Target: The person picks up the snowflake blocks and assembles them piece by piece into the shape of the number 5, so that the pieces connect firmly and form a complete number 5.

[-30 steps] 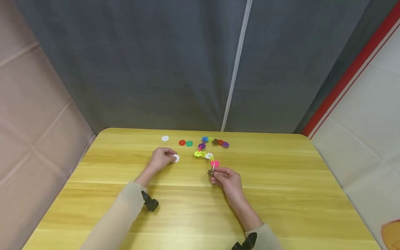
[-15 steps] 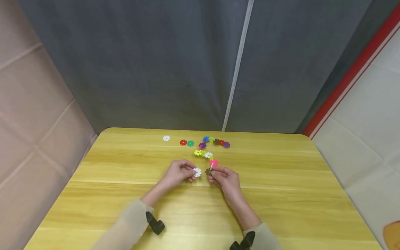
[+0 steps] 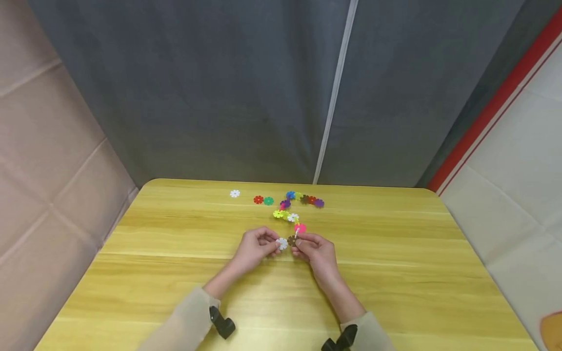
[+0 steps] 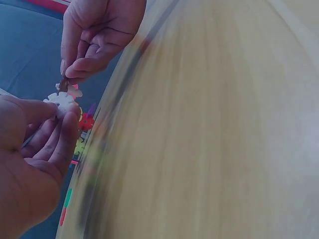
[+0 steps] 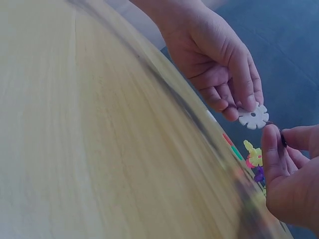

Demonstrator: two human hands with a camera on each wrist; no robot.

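While left hand (image 3: 256, 246) pinches white disc (image 3: 282, 243) — right hand (image 3: 317, 249) pinches chain (image 3: 293, 218).

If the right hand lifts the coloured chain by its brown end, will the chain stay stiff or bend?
Probably it bends: the chain already lies in a winding line on the table, so its joints seem to turn. It looks light, since its discs are thin and small. The right hand pinches only the brown disc, so the far end may sag or come apart.

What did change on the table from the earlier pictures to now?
The left hand carried a white disc rightward, up to the brown disc pinched by the right hand. The coloured chain and the loose discs stayed in place.
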